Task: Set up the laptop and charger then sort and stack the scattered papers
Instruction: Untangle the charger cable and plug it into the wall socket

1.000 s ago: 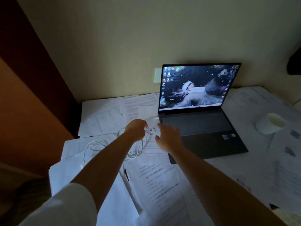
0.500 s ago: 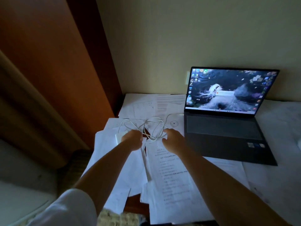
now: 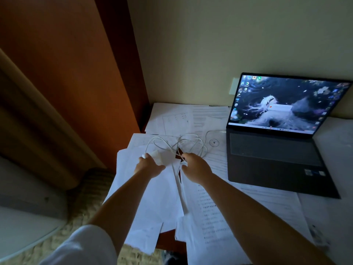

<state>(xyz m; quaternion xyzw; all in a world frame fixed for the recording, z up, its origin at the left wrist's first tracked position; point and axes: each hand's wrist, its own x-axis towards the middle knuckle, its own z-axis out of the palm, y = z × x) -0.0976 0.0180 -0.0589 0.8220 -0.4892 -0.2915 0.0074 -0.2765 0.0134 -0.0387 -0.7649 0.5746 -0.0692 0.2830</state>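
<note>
Papers (image 3: 214, 213) are lying scattered and overlapping nearest us, covering the desk under our forearms. Beyond them, our left hand (image 3: 150, 165) is gripping the white charger brick (image 3: 164, 156), fingers curled over its near edge. Just beside it, our right hand (image 3: 196, 166) is pinching the white cable (image 3: 188, 143), whose loops are lying tangled on the sheets behind both hands and trailing toward the laptop (image 3: 275, 150). Farther right, the laptop is sitting open on the papers near the wall (image 3: 191, 44), its screen glowing.
</note>
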